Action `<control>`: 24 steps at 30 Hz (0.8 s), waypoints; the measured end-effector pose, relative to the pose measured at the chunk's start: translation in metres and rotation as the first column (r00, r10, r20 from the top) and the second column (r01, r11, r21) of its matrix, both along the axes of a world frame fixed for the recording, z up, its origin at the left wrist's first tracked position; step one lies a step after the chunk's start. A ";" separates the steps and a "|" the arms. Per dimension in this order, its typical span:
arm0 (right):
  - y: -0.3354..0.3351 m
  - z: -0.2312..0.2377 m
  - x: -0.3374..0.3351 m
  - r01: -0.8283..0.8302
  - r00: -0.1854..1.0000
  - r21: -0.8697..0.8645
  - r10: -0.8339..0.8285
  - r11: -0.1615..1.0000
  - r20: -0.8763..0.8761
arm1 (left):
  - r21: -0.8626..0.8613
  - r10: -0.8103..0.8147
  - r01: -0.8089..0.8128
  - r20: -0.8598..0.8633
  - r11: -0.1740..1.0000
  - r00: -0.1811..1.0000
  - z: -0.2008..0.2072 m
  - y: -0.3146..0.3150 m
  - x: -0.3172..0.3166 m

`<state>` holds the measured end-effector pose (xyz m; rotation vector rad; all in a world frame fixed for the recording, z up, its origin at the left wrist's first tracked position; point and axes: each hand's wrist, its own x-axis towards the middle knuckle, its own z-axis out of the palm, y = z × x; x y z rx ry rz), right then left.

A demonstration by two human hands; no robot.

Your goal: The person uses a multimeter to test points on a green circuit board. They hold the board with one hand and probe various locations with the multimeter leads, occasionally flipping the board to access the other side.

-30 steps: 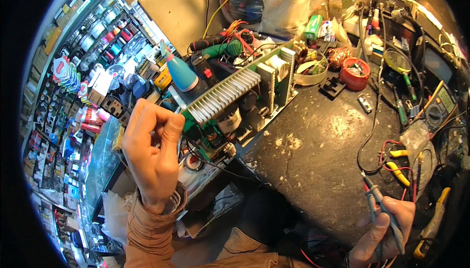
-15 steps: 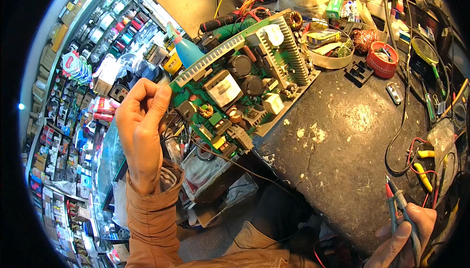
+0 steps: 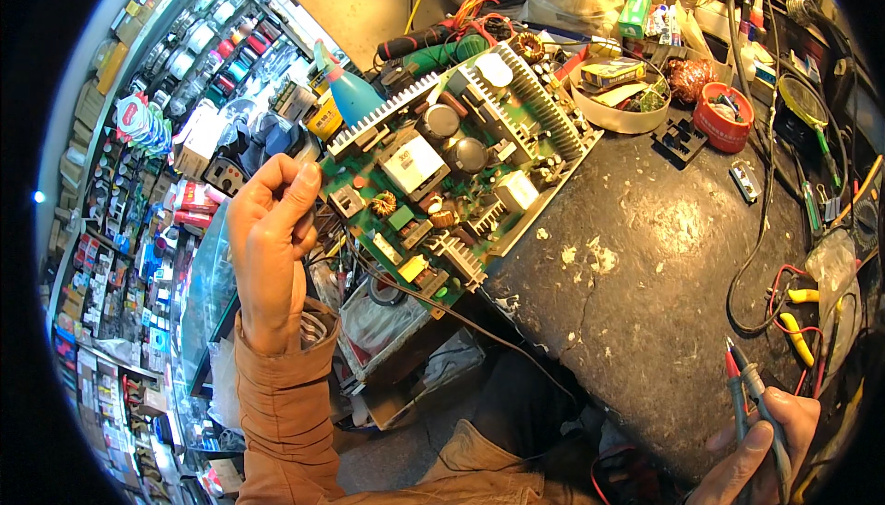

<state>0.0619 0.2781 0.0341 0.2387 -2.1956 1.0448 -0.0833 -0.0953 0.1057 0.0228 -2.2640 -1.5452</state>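
A green circuit board [image 3: 375, 239] with finned metal heatsinks, round capacitors, coils and a boxy transformer is held up by its left corner in my left hand [image 3: 273, 245]. Thumb and fingers pinch that corner, and the component side faces me. The board's right part is over the dark worktop [image 3: 636, 284]; whether it rests there I cannot tell. Low on the right, my right hand [image 3: 772, 442] is closed around a pair of test probes [image 3: 745, 381], one red and one black. Their tips point up and away, apart from the board.
Behind the board stand a blue-green cone-tipped bottle [image 3: 355, 97] and a green-handled tool [image 3: 447, 53]. A round tray of parts [image 3: 619, 116], a red tub [image 3: 725, 122] and copper wire [image 3: 690, 78] line the back. Yellow-handled pliers [image 3: 796, 337] and cables lie right. Stocked shelves [image 3: 120, 284] fill the left.
The board has tilted so that its component face shows more fully, and its lower edge sits slightly lower. My left hand still grips the corner. The right hand and probes have hardly moved.
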 end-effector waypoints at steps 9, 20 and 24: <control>-0.001 0.001 0.003 0.013 0.999 0.015 -0.014 1.000 0.039 | 0.050 0.021 -0.023 0.045 0.999 0.999 -0.004 -0.005 -0.002; -0.008 0.011 0.006 0.096 0.992 0.013 -0.096 0.995 0.086 | 0.020 0.050 -0.050 0.023 0.999 0.998 -0.011 -0.002 0.003; -0.010 0.012 0.006 0.085 0.992 -0.020 -0.082 0.996 0.094 | 0.016 0.061 -0.061 0.010 0.998 0.998 -0.009 0.005 0.011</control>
